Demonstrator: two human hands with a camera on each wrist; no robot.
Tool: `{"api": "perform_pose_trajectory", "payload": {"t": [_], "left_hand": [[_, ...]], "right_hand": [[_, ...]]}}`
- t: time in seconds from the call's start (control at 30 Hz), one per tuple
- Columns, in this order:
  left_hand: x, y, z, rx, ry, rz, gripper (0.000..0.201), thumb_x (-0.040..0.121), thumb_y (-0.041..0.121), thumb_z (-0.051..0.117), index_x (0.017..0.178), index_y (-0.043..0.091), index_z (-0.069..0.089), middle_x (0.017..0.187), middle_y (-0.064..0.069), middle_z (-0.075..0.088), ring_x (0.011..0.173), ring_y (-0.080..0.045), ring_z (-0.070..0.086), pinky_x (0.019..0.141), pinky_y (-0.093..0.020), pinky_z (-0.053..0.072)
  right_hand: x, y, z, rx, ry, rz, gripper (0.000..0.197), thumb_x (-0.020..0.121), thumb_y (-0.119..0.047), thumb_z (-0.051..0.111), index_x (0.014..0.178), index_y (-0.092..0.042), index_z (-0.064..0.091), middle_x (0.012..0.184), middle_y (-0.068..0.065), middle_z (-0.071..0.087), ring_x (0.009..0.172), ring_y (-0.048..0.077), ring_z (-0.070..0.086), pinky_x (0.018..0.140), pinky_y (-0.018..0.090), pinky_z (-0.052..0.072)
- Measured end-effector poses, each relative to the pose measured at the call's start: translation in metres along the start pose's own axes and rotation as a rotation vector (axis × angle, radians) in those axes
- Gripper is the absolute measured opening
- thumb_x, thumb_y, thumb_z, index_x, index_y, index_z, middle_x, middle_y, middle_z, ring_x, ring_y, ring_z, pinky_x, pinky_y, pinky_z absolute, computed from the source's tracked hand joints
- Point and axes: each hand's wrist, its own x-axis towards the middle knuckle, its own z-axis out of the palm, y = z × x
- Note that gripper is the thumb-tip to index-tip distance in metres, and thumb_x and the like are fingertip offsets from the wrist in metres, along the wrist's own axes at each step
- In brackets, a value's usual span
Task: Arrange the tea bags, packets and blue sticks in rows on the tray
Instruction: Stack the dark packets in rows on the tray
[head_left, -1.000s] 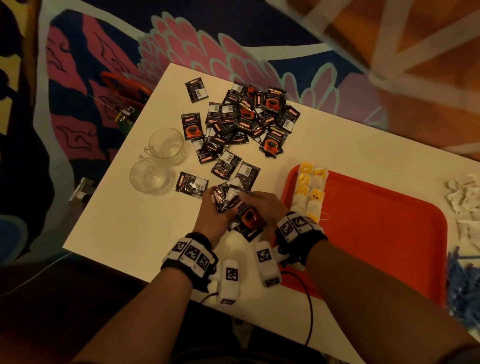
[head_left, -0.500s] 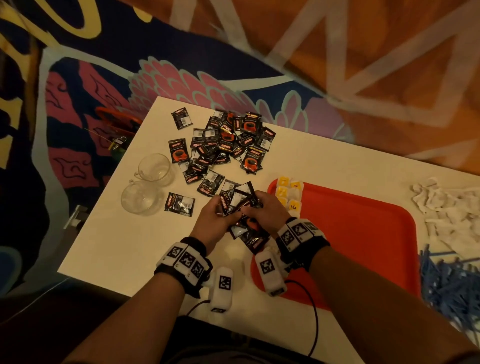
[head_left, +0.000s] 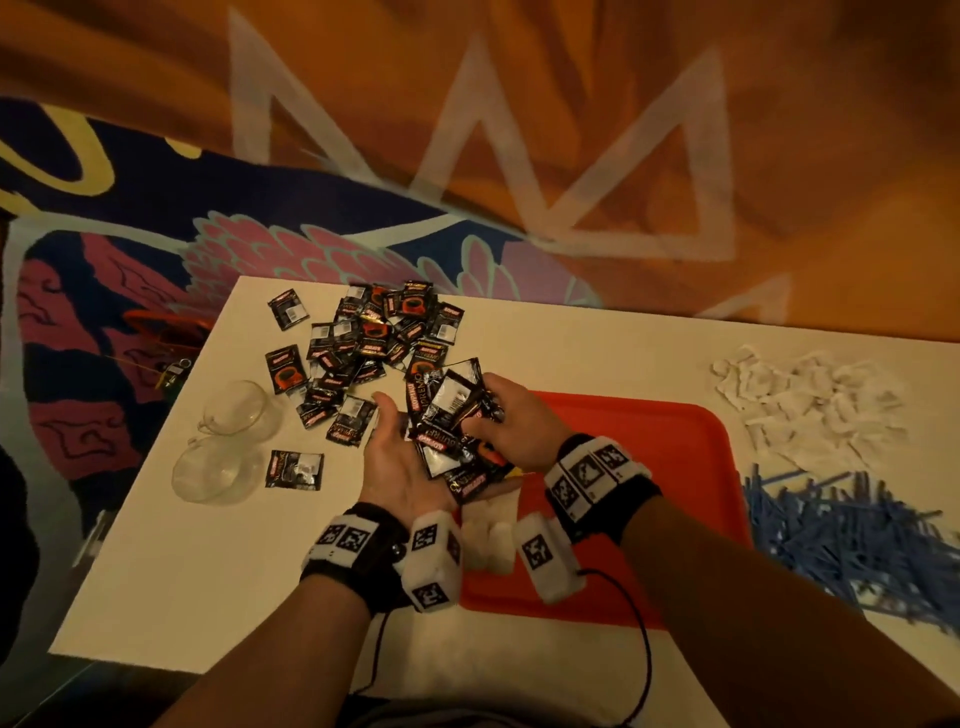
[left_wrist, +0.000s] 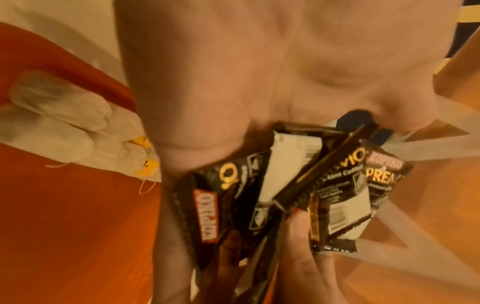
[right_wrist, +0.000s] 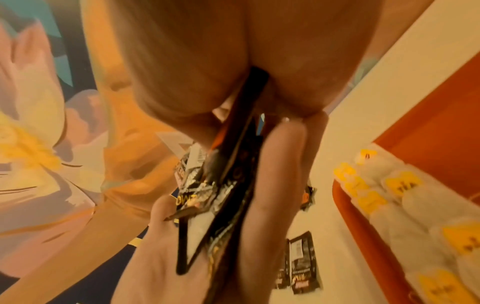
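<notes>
A bunch of black coffee packets (head_left: 452, 415) is held upright over the left edge of the red tray (head_left: 675, 467). My right hand (head_left: 514, 426) grips the bunch from the right. My left hand (head_left: 400, 467) lies palm up beneath it with the thumb stretched out, and the packets (left_wrist: 285, 185) lean on the palm. The right wrist view shows the packets (right_wrist: 221, 195) between the two hands. A short row of tea bags (head_left: 491, 535) with yellow tags (right_wrist: 400, 185) lies along the tray's left side, partly hidden by my wrists.
A loose pile of black packets (head_left: 374, 332) covers the table's far left, with one packet (head_left: 293, 469) lying apart. Two glass cups (head_left: 234, 441) stand left of my hands. White tea bags (head_left: 810, 405) and blue sticks (head_left: 857, 540) are heaped right of the tray.
My left hand has turned palm up under the bunch of packets, where before both hands clasped it from above. The bunch now stands more upright at the tray's left edge.
</notes>
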Motion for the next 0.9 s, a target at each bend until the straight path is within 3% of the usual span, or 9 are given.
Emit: {"api": "perform_pose_trajectory", "payload": {"t": [0.1, 0.2, 0.3, 0.37, 0.43, 0.53, 0.67, 0.8, 0.9], "left_hand": [[0.003, -0.001, 0.017, 0.086, -0.034, -0.078, 0.082, 0.073, 0.081, 0.039, 0.109, 0.018, 0.078, 0.124, -0.017, 0.068, 0.107, -0.042, 0.067, 0.087, -0.069, 0.049], [0.011, -0.006, 0.033, 0.200, 0.003, -0.166, 0.053, 0.083, 0.057, 0.055, 0.107, 0.016, 0.077, 0.115, -0.014, 0.072, 0.098, -0.035, 0.071, 0.084, -0.056, 0.055], [0.019, -0.013, 0.045, 0.259, 0.016, -0.176, 0.034, 0.086, 0.036, 0.061, 0.112, 0.014, 0.069, 0.109, -0.013, 0.072, 0.094, -0.031, 0.070, 0.080, -0.051, 0.057], [0.022, -0.017, 0.051, 0.255, -0.002, -0.180, 0.032, 0.088, 0.033, 0.060, 0.112, 0.014, 0.068, 0.109, -0.014, 0.072, 0.096, -0.031, 0.070, 0.085, -0.051, 0.054], [0.022, -0.020, 0.055, 0.248, -0.021, -0.202, 0.034, 0.090, 0.032, 0.059, 0.115, 0.011, 0.067, 0.112, -0.017, 0.071, 0.097, -0.032, 0.070, 0.086, -0.052, 0.055], [0.019, -0.021, 0.058, 0.294, -0.038, -0.249, 0.038, 0.089, 0.033, 0.058, 0.116, 0.008, 0.065, 0.107, -0.020, 0.071, 0.087, -0.034, 0.072, 0.072, -0.049, 0.061], [0.013, -0.025, 0.066, 0.353, -0.087, -0.279, 0.042, 0.085, 0.036, 0.066, 0.116, 0.008, 0.065, 0.105, -0.019, 0.070, 0.085, -0.034, 0.072, 0.064, -0.048, 0.061], [0.011, -0.029, 0.069, 0.242, -0.244, -0.273, 0.085, 0.050, 0.034, 0.099, 0.122, 0.010, 0.063, 0.112, -0.021, 0.068, 0.095, -0.040, 0.070, 0.070, -0.055, 0.059], [0.010, -0.034, 0.071, 0.166, -0.372, -0.266, 0.096, 0.047, 0.057, 0.093, 0.128, 0.012, 0.066, 0.127, -0.021, 0.064, 0.110, -0.043, 0.065, 0.082, -0.061, 0.055]], "right_hand": [[-0.009, 0.000, -0.015, -0.065, -0.025, -0.008, 0.044, 0.093, -0.016, 0.060, 0.134, -0.017, 0.045, 0.124, 0.003, 0.061, 0.109, 0.021, 0.059, 0.090, 0.033, 0.047], [-0.015, 0.003, -0.023, -0.139, 0.029, -0.004, 0.041, 0.093, -0.017, 0.057, 0.131, -0.016, 0.042, 0.117, 0.005, 0.057, 0.108, 0.024, 0.055, 0.083, 0.032, 0.042], [-0.021, 0.011, -0.028, -0.224, 0.150, -0.009, 0.036, 0.092, -0.018, 0.051, 0.127, -0.016, 0.043, 0.111, 0.004, 0.044, 0.112, 0.026, 0.043, 0.089, 0.036, 0.038], [-0.026, 0.014, -0.034, -0.273, 0.188, -0.016, 0.046, 0.091, -0.017, 0.049, 0.136, -0.019, 0.038, 0.123, 0.004, 0.040, 0.116, 0.023, 0.036, 0.097, 0.038, 0.037], [-0.033, 0.015, -0.042, -0.266, 0.224, -0.079, 0.063, 0.088, -0.016, 0.052, 0.147, -0.025, 0.029, 0.138, 0.003, 0.037, 0.122, 0.022, 0.034, 0.105, 0.039, 0.034], [-0.039, 0.015, -0.055, -0.276, 0.174, -0.247, 0.082, 0.081, -0.009, 0.054, 0.151, -0.037, 0.021, 0.148, -0.001, 0.032, 0.128, 0.021, 0.034, 0.108, 0.035, 0.031], [-0.042, 0.009, -0.064, -0.375, 0.072, -0.242, 0.067, 0.083, -0.005, 0.049, 0.143, -0.035, 0.042, 0.148, -0.001, 0.031, 0.127, 0.020, 0.037, 0.107, 0.029, 0.034], [-0.045, 0.004, -0.068, -0.309, 0.064, -0.211, 0.056, 0.082, 0.002, 0.046, 0.127, -0.028, 0.058, 0.138, -0.001, 0.036, 0.118, 0.018, 0.045, 0.100, 0.035, 0.045], [-0.050, 0.001, -0.073, -0.258, 0.085, -0.204, 0.053, 0.081, 0.007, 0.044, 0.121, -0.023, 0.060, 0.136, -0.001, 0.037, 0.115, 0.017, 0.048, 0.097, 0.032, 0.048]]}}
